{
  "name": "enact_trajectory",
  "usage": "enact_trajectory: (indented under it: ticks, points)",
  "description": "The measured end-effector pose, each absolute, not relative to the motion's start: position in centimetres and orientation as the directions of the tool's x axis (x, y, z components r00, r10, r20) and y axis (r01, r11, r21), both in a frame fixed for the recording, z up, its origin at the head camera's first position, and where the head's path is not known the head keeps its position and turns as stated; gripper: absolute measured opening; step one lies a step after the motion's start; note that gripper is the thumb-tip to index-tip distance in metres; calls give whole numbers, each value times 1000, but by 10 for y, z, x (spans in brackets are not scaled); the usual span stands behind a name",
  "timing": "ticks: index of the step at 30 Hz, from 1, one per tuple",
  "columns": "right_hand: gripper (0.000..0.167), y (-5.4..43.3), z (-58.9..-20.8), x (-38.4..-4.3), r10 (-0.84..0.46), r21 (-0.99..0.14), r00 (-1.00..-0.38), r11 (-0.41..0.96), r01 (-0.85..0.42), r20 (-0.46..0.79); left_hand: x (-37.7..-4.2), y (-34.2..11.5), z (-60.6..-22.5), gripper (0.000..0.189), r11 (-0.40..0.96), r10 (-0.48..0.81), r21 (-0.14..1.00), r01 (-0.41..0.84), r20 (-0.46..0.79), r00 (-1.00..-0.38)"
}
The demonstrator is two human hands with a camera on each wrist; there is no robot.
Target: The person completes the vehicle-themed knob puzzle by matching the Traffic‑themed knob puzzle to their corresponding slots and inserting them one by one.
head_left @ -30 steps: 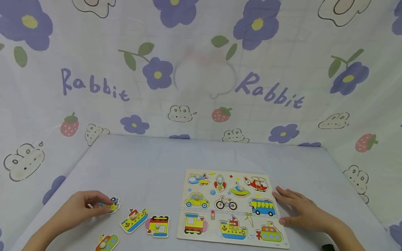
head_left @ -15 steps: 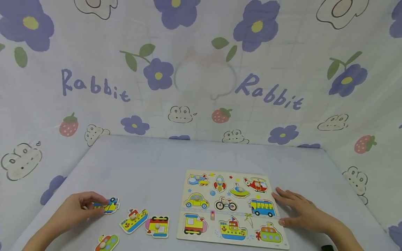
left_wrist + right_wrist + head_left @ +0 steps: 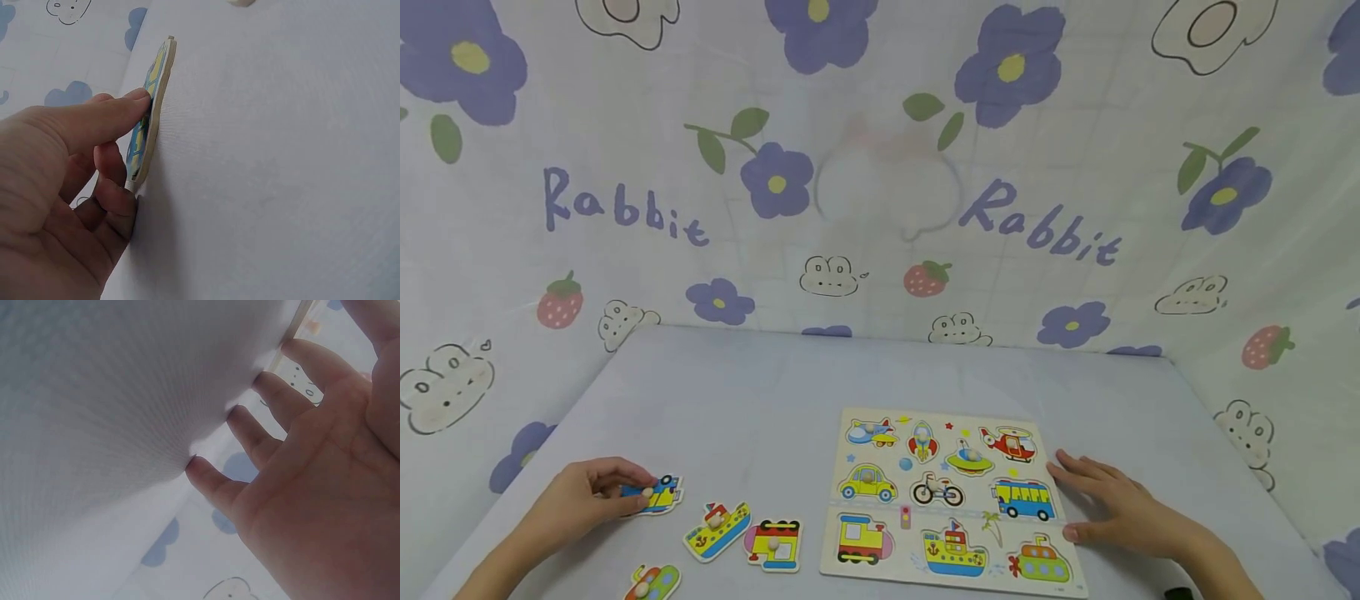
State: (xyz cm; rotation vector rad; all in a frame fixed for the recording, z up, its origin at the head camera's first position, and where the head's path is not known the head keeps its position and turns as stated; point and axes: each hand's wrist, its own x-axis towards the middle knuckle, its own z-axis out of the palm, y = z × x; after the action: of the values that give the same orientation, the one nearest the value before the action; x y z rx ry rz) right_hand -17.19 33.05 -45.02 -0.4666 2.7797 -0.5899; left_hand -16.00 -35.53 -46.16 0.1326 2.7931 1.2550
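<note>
In the head view my left hand point(image 3: 583, 500) pinches a blue-and-yellow bus puzzle piece point(image 3: 664, 495) with a small round knob. Seen from the left wrist, the thumb lies against the face of the bus piece point(image 3: 150, 112), which stands edge-on to that camera; the other fingers are partly hidden behind it. My right hand point(image 3: 1131, 512) rests on the table with spread fingers, its fingertips and thumb at the right edge of the wooden puzzle board point(image 3: 947, 560). The right wrist view shows those fingertips point(image 3: 240, 419) pressing on the white cloth.
Beside the left hand lie a boat piece point(image 3: 717, 529), a train piece point(image 3: 773, 546) and a submarine piece point(image 3: 653, 582). Knobbed pieces, among them a car point(image 3: 868, 483), sit in the board. A dark object point(image 3: 1178, 593) lies by the right forearm. Patterned cloth point(image 3: 880, 208) hangs behind.
The bus piece has shifted slightly left and turned in my left fingers, showing more of its face and knob. My right hand stays at the board's edge.
</note>
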Motion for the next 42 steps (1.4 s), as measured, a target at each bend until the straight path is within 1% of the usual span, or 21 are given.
enact_trajectory:
  ticks: [8,16,20,26,30,33,39,42]
  points:
    - [93,330,-450,-171,-357,-427,-916,868,-252,-185,-161,-357,-465,27,675,119,736,54,-36,-992]
    - [94,330,-450,-171,-348,-428,-917,871,-240,-195,-163,-353,-458,20,675,142,734,76,-28,-990]
    - [94,330,-450,-171,-354,-430,-915,868,-246,-191,-163,-351,-458,20,686,121,725,60,-32,-992]
    - [93,331,-451,-172,-358,-438,-916,864,-251,-181,-162,-350,-458,25,701,83,711,54,-7,-996]
    - [93,331,-450,-171,-352,-444,-917,863,-240,-189,-161,-348,-456,24,713,65,700,48,3,-998]
    - [93,330,-449,-170,-352,-447,-915,863,-236,-196,-162,-344,-453,23,717,62,692,77,46,-997]
    - [93,329,-448,-170,-352,-443,-915,865,-238,-197,-163,-324,-443,27,722,69,665,189,202,-977]
    - [93,329,-447,-170,-350,-442,-916,865,-237,-194,-166,-309,-436,25,713,77,656,247,277,-958]
